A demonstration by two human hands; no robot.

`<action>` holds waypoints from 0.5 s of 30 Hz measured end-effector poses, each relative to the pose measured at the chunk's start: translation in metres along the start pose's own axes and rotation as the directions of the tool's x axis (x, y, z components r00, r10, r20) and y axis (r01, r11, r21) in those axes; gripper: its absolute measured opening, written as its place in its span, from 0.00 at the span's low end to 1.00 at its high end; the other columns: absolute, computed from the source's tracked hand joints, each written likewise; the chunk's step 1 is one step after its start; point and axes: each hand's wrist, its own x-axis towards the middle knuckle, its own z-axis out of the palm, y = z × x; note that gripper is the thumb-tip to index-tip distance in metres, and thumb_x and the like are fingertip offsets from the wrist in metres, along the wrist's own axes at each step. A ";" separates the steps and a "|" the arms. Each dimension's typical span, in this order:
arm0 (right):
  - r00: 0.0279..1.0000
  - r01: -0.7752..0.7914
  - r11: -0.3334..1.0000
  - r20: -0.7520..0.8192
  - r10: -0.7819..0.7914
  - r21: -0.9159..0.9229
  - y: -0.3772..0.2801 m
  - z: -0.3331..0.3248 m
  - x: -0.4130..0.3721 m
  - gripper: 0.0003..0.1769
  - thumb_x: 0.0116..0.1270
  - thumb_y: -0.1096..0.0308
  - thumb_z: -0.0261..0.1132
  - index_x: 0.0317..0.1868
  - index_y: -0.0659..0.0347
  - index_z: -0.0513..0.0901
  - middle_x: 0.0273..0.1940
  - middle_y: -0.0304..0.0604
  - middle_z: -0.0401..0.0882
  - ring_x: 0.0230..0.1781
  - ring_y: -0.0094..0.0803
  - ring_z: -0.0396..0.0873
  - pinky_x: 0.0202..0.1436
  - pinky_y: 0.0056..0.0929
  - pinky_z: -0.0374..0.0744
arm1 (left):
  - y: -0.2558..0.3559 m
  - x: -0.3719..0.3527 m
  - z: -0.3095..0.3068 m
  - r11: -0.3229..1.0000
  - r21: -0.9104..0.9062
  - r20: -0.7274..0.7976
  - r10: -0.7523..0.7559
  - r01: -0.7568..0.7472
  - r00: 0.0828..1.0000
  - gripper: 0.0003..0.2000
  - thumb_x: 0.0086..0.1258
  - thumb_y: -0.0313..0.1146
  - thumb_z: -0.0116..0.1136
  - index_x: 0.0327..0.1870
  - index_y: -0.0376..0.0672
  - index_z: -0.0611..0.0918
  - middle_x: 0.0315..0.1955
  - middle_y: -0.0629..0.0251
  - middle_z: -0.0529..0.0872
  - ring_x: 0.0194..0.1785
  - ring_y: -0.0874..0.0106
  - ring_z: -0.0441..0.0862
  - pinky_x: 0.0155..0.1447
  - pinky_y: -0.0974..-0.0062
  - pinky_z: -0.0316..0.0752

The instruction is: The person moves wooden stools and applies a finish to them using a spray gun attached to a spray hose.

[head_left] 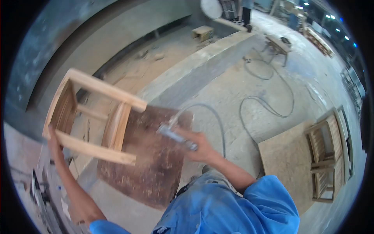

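Observation:
A pale wooden chair frame [91, 151] lies tipped over, its legs pointing right across a worn brown board [156, 175]. Gripping it at the left corner is my left hand [54, 140], with the fingers partly hidden behind the wood. My right hand [199, 146] is closed around a silver air tool [173, 136] with a hose attached. The tool is held above the board, to the right of the chair legs and apart from them. Motion blur hides its exact kind.
A grey hose [286, 116] snakes over the concrete floor. At right, slatted chair pieces [325, 156] stand on a plywood sheet [286, 150]. A low stool [278, 45] stands farther back. Beyond the chair runs a concrete ledge [187, 64] with a wooden box [202, 33] behind it.

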 end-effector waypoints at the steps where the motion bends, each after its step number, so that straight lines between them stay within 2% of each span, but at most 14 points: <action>1: 0.998 -0.056 0.995 0.021 0.058 -0.085 0.002 0.000 0.002 0.26 0.61 0.69 0.67 0.61 0.63 0.77 0.54 0.55 0.81 0.51 0.46 0.84 0.51 0.35 0.80 | 0.003 -0.003 -0.001 1.000 -0.019 0.003 0.000 0.000 1.000 0.48 0.56 0.75 0.54 0.54 0.27 0.78 0.40 0.56 0.84 0.38 0.69 0.83 0.36 0.74 0.74; 3: 0.980 -0.173 0.962 0.062 0.190 -0.213 0.018 0.010 0.004 0.27 0.62 0.67 0.68 0.61 0.63 0.76 0.54 0.56 0.81 0.52 0.45 0.83 0.51 0.34 0.80 | 0.006 -0.005 -0.004 1.000 -0.024 -0.020 0.009 -0.010 1.000 0.50 0.54 0.75 0.56 0.57 0.26 0.76 0.44 0.54 0.83 0.42 0.68 0.83 0.39 0.74 0.76; 6: 0.923 -0.360 0.909 0.063 0.380 -0.209 0.032 0.005 0.004 0.28 0.62 0.65 0.69 0.63 0.62 0.76 0.52 0.55 0.82 0.49 0.43 0.85 0.50 0.32 0.80 | 0.006 0.001 -0.003 0.998 0.011 -0.049 -0.056 0.056 0.997 0.51 0.53 0.75 0.57 0.61 0.29 0.74 0.49 0.54 0.82 0.47 0.66 0.82 0.44 0.72 0.77; 9: 0.847 -0.483 0.866 0.182 0.500 -0.130 0.019 -0.006 0.034 0.28 0.62 0.67 0.69 0.62 0.62 0.76 0.52 0.55 0.82 0.49 0.43 0.84 0.52 0.31 0.80 | 0.008 0.001 -0.006 0.991 0.033 -0.082 -0.129 0.132 0.988 0.50 0.53 0.75 0.57 0.64 0.34 0.72 0.53 0.56 0.81 0.52 0.64 0.81 0.49 0.67 0.76; 12: 0.990 -0.111 0.985 0.104 0.098 0.129 0.025 0.001 0.071 0.28 0.62 0.68 0.70 0.63 0.61 0.75 0.53 0.54 0.82 0.49 0.42 0.84 0.53 0.31 0.79 | 0.016 -0.001 -0.008 0.982 0.071 -0.137 -0.166 0.177 0.977 0.50 0.54 0.74 0.57 0.65 0.34 0.72 0.53 0.56 0.81 0.52 0.64 0.81 0.49 0.67 0.76; 14: 0.997 0.069 0.980 0.029 -0.076 0.186 0.019 0.005 0.109 0.27 0.62 0.67 0.70 0.63 0.58 0.77 0.47 0.54 0.84 0.39 0.41 0.85 0.44 0.32 0.80 | 0.023 -0.005 -0.005 0.982 0.077 -0.154 -0.157 0.170 0.975 0.48 0.57 0.72 0.56 0.65 0.35 0.72 0.53 0.56 0.81 0.52 0.63 0.81 0.49 0.66 0.77; 15: 0.987 0.155 0.964 -0.005 -0.158 0.217 0.017 0.004 0.127 0.27 0.62 0.66 0.70 0.62 0.56 0.77 0.45 0.54 0.85 0.34 0.41 0.86 0.40 0.33 0.80 | 0.011 0.017 -0.006 0.998 0.004 -0.106 -0.060 0.061 0.992 0.44 0.60 0.68 0.57 0.64 0.33 0.72 0.52 0.54 0.81 0.50 0.62 0.81 0.49 0.67 0.77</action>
